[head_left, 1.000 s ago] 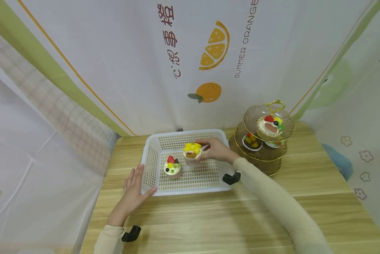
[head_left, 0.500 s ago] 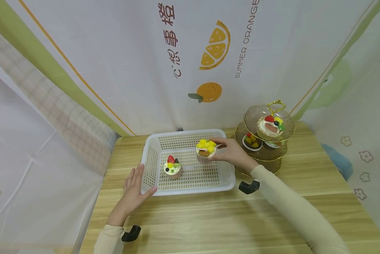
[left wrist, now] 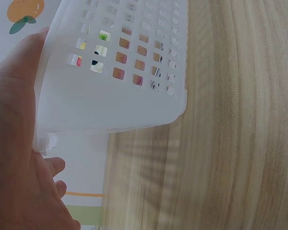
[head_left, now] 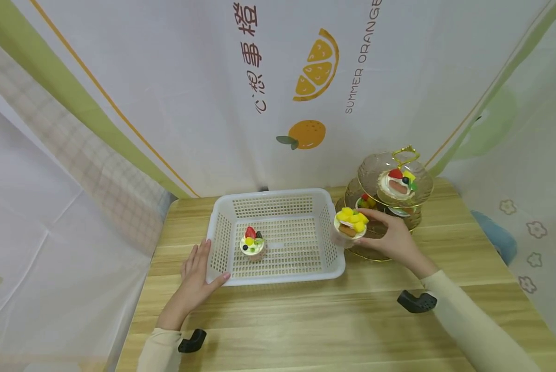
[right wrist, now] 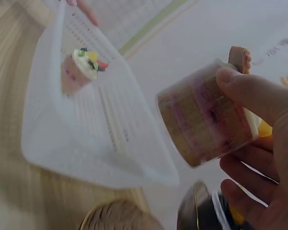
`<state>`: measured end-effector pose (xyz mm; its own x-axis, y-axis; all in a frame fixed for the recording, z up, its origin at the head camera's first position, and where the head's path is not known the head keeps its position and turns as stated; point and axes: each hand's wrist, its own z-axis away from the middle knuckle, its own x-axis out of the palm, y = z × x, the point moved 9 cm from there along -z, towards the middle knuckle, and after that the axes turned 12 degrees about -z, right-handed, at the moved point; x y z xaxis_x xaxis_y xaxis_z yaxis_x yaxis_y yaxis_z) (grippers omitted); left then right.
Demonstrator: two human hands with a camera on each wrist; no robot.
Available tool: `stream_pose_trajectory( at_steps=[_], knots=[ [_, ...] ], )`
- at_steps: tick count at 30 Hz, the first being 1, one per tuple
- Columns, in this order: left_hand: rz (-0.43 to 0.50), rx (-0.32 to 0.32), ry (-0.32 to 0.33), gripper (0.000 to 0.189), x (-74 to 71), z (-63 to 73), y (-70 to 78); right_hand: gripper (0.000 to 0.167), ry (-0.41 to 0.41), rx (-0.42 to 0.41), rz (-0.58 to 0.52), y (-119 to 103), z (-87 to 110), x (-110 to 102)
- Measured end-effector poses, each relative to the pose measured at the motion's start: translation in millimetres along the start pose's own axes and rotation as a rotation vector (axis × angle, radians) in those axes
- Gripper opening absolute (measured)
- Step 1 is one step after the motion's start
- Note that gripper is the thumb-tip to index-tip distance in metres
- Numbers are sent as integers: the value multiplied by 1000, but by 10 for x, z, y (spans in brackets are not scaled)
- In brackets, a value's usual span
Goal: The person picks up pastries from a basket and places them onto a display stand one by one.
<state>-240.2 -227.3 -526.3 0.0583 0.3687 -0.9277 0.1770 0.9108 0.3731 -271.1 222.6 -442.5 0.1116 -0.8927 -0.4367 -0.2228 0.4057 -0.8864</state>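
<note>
My right hand pinches a clear dessert cup topped with yellow fruit cubes and a brown biscuit, between thumb and fingers. In the right wrist view the layered dessert cup is tilted, with the thumb near its rim. It overlaps the right end of the white basket in the head view. My left hand rests at the basket's front left corner, thumb on the front rim and fingers spread along the left side. A second dessert cup, with strawberry and berries on cream, stands inside the basket.
A tiered stand with gold rims and handle stands right of the basket. Its top tier holds a fruit tart; further desserts on the tier below are partly hidden. The wooden table meets a printed curtain behind.
My right hand has carried the yellow-topped dessert cup from over the middle of the basket rightward to its right rim, beside the stand. My left hand and the basket have stayed put.
</note>
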Motion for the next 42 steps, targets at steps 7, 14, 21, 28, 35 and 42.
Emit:
stream_pose_trajectory(
  at_steps=[7, 14, 21, 28, 35, 42],
  knots=[
    [-3, -11, -6, 104, -15, -4, 0, 71, 50, 75, 17, 245, 348, -177],
    [-2, -15, -12, 105, -8, -11, -4, 71, 112, 95, 77, 462, 551, -211],
    [-9, -16, -5, 104, 1, -13, -18, 72, 156, 89, 71, 574, 650, -164],
    [-3, -8, 2, 105, 1, -5, -22, 71, 179, 110, 66, 728, 677, -97],
    [-6, -11, -10, 105, 14, -7, -19, 71, 189, 161, 13, 929, 659, -35],
    [5, 1, 6, 104, -6, 6, -7, 70, 233, 197, -16, 1007, 630, -9]
  ],
)
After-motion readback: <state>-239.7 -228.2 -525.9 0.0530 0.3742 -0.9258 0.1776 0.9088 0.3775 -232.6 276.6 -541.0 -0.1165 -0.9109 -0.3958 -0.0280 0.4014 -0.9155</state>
